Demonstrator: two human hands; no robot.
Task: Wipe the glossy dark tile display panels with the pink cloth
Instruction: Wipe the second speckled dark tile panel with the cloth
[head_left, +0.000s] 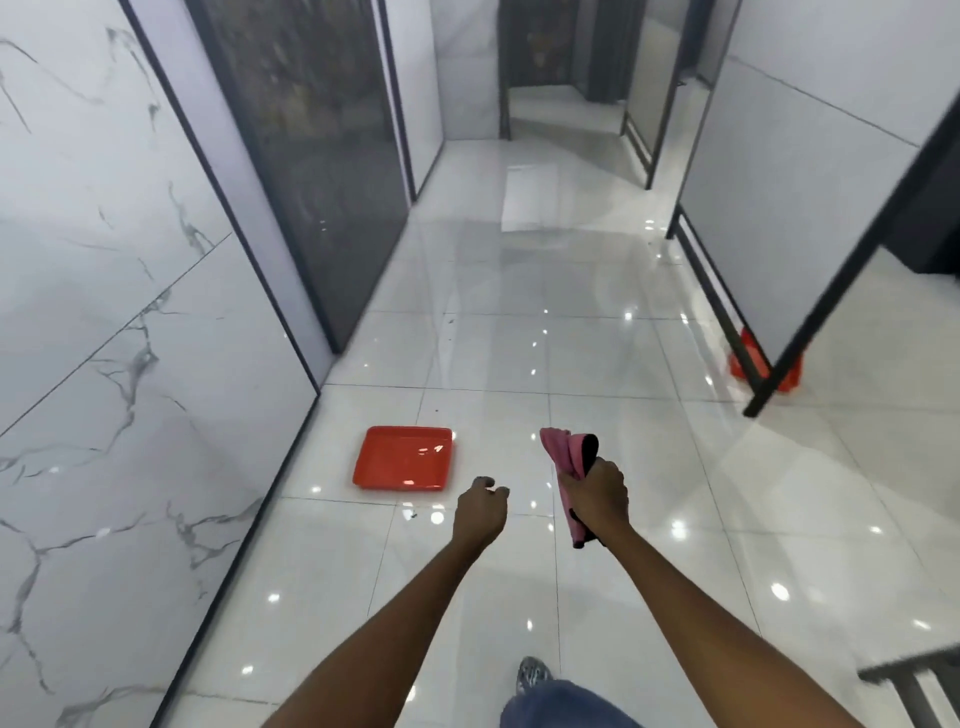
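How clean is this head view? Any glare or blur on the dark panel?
Head view: the dark panel is motion-smeared, with small glints low down; ceiling lights speckle the floor; wide-angle bending tilts the walls; the right hand and pink cloth stay fairly sharp.

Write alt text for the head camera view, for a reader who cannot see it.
A person walking down a glossy white-tiled aisle holds a pink cloth bunched in the right hand, while the left hand hangs loosely curled and holds nothing. A red tray lies on the floor ahead beside the left wall, where a dark tile display panel stands.
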